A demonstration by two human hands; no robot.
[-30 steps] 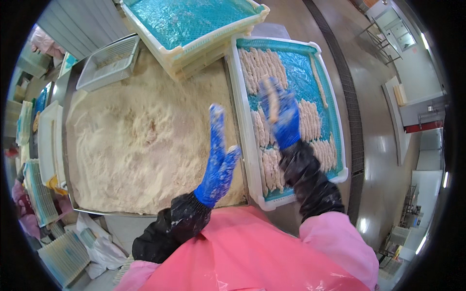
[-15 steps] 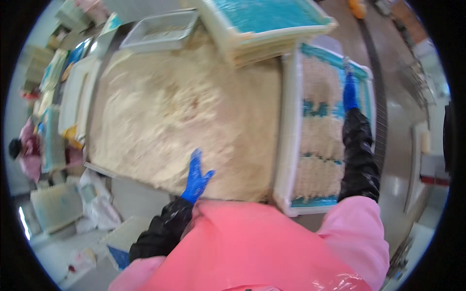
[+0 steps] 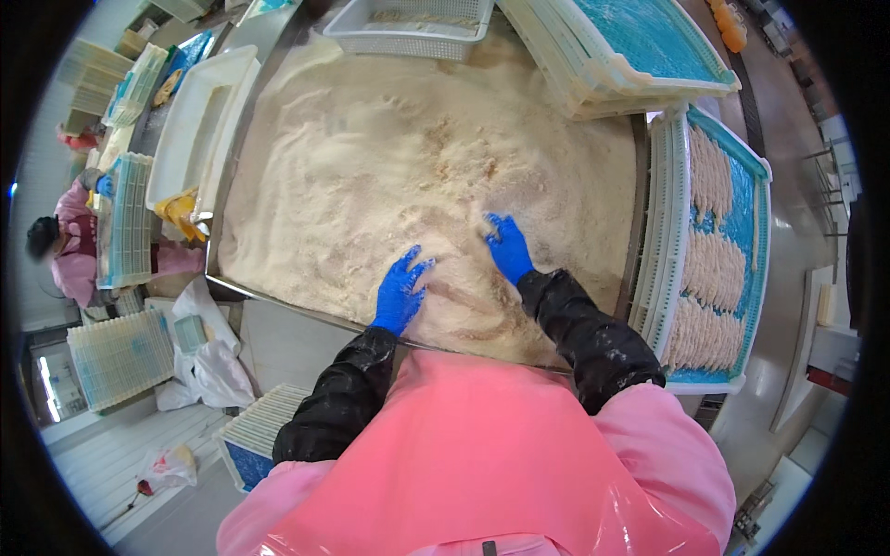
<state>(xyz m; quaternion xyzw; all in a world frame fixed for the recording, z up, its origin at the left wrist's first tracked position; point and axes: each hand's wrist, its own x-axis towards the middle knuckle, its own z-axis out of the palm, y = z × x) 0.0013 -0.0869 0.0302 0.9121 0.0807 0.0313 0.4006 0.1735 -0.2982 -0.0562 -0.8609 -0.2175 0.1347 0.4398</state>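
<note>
Both of my hands wear blue gloves and black sleeves over a pink apron. My left hand lies flat, fingers spread, on the pale breadcrumbs near the front edge of the big metal table. My right hand presses into the crumbs a little farther in, fingertips partly buried. Neither hand visibly holds anything. To my right a white tray with a blue liner carries rows of breaded strips.
Stacked white trays with blue liners stand at the back right, a white mesh basket at the back. A long white tub lies on the left. Another person in pink works at far left. More tray stacks sit on the floor.
My right hand has come off the tray of strips and both hands have dropped onto the crumbs in front of me. The view has swung left toward the crumb table.
</note>
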